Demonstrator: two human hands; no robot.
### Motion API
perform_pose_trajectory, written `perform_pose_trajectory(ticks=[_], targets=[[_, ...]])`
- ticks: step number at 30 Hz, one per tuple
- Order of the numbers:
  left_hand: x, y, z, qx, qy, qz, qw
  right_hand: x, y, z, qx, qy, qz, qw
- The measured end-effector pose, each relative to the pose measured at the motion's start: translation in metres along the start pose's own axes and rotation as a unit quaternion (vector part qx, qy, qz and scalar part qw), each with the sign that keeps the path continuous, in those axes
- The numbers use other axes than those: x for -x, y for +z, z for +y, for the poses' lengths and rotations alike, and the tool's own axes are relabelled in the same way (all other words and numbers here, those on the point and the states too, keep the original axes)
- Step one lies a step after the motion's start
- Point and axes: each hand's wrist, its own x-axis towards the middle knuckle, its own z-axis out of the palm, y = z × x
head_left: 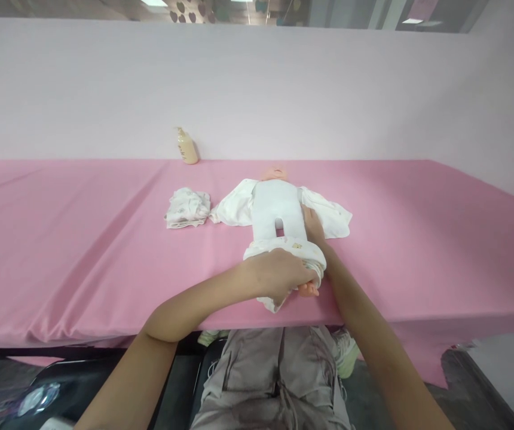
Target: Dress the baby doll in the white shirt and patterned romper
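A baby doll (275, 200) lies on its back, its head toward the wall and its torso and upper legs white. A white garment with small prints, seemingly pants (284, 243), is bunched around its lower legs. My left hand (279, 275) reaches across from the left, its fingers closed on the pants beside the doll's bare foot (308, 290). Against the doll's hip on the right rests my right hand (313, 226), fingers stretched along its side and partly hidden. A white top (329, 214) is spread open under the doll, one sleeve out to each side.
A folded white cloth (188, 208) lies left of the doll. Behind it, a pump bottle (187, 146) stands near the wall. A pink sheet (118, 251) covers the table, its front edge close to my lap. A black chair (82, 382) is below on the left.
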Motion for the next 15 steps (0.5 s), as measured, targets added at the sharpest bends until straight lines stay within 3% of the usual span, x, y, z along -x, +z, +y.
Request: perform_pose_trajectory(ticks=[8,12,15], targets=[[-0.003,-0.004,0.001,-0.032,-0.056,-0.041,0.997,-0.002,0.002,0.005,0.008,0.024,-0.024,0.999],[-0.005,-0.005,0.011,-0.024,-0.091,-0.085,0.992,-0.002,0.003,0.005,0.009,0.023,-0.022,0.999],[-0.009,0.000,0.021,-0.024,-0.088,-0.080,0.993,-0.001,0.004,0.005,0.013,0.024,-0.017,0.999]])
